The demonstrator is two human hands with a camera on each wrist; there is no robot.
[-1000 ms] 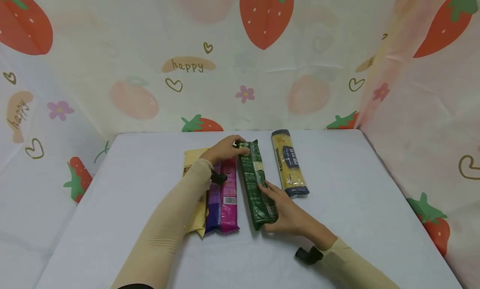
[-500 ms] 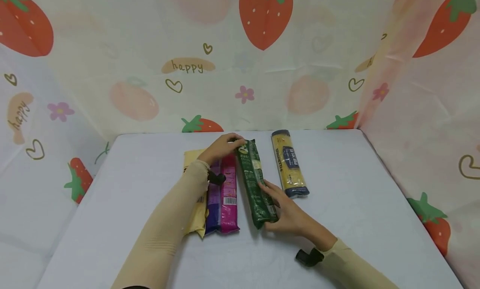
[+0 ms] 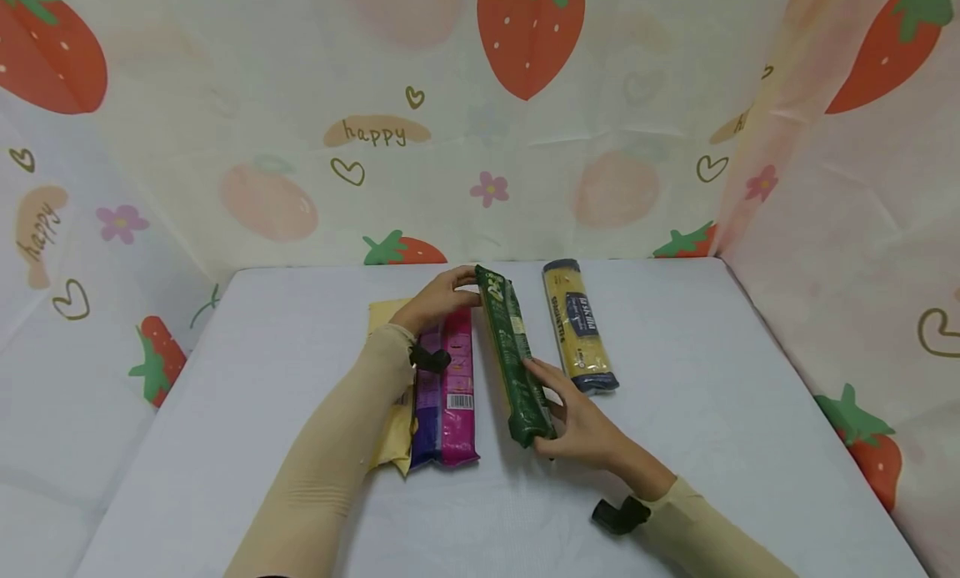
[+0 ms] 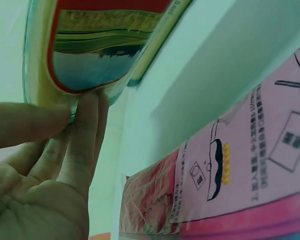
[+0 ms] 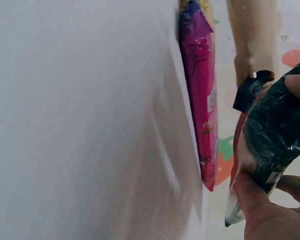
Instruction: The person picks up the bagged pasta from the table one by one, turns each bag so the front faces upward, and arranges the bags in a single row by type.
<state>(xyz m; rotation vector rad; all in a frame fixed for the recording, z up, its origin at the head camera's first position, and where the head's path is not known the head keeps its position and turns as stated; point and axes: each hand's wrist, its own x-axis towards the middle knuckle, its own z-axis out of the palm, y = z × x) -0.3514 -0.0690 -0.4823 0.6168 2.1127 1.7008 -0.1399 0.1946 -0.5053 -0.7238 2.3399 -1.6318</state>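
Both hands hold a long green noodle packet (image 3: 508, 349), tilted up on its side off the white table. My left hand (image 3: 437, 299) pinches its far end between thumb and fingers; in the left wrist view the packet's pictured face (image 4: 97, 60) shows above the fingertips. Around the near end, my right hand (image 3: 583, 424) grips with thumb and fingers; the right wrist view shows the dark green wrapper (image 5: 275, 125) between them. A pink and purple noodle packet (image 3: 457, 378) lies just left, partly under my left wrist.
A yellow packet (image 3: 393, 444) lies beside the pink one, mostly covered by the left arm. To the right of the green packet lies a yellow and blue spaghetti packet (image 3: 581, 332). Strawberry-printed cloth walls (image 3: 487, 144) stand behind and beside the white table (image 3: 712, 378).
The green packet has risen slightly and rolled onto its side, showing less of its printed back. My left hand has shifted its hold at the far end. The other packets have not moved.
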